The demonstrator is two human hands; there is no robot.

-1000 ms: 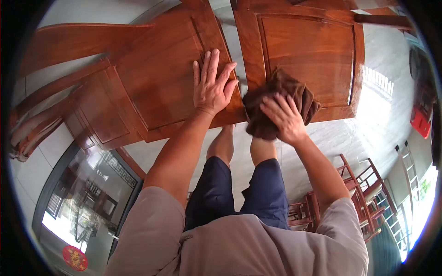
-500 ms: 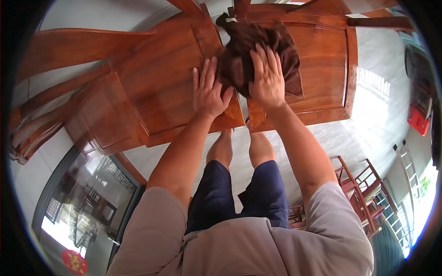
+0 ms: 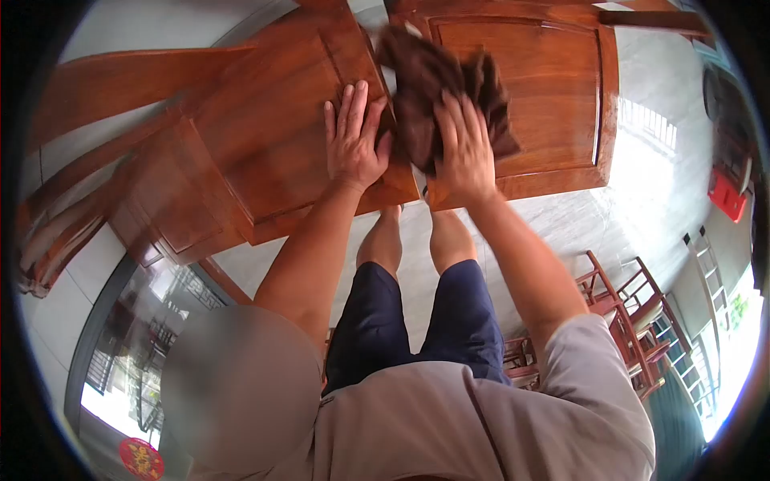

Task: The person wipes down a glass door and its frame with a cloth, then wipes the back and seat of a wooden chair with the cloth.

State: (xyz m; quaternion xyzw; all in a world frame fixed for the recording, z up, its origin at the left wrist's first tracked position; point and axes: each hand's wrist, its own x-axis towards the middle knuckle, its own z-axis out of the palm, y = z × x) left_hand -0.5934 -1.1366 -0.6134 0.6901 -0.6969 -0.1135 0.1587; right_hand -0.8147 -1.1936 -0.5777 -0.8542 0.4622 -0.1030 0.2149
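Note:
My left hand (image 3: 355, 144) lies with its fingers spread on the left reddish-brown wooden seat (image 3: 265, 136), close to its inner edge. Under my right hand (image 3: 465, 152) is a crumpled dark brown cloth (image 3: 421, 88). The fingers of that hand press together on the cloth, and its palm side is hidden. The cloth covers part of the right wooden seat (image 3: 545, 104) and reaches over the narrow gap between the two seats.
Curved wooden rails (image 3: 104, 160) stand at the far left. A glass panel with a dark frame (image 3: 100, 321) is at the lower left. Wooden chairs (image 3: 613, 309), a ladder (image 3: 710, 272) and a red object (image 3: 726, 196) are on the right. My legs (image 3: 381, 240) stand close to the seats.
My right hand and the cloth have shifted slightly left, and the cloth's folds have changed. My left hand has moved slightly up and left on the seat. The view has also shifted a little.

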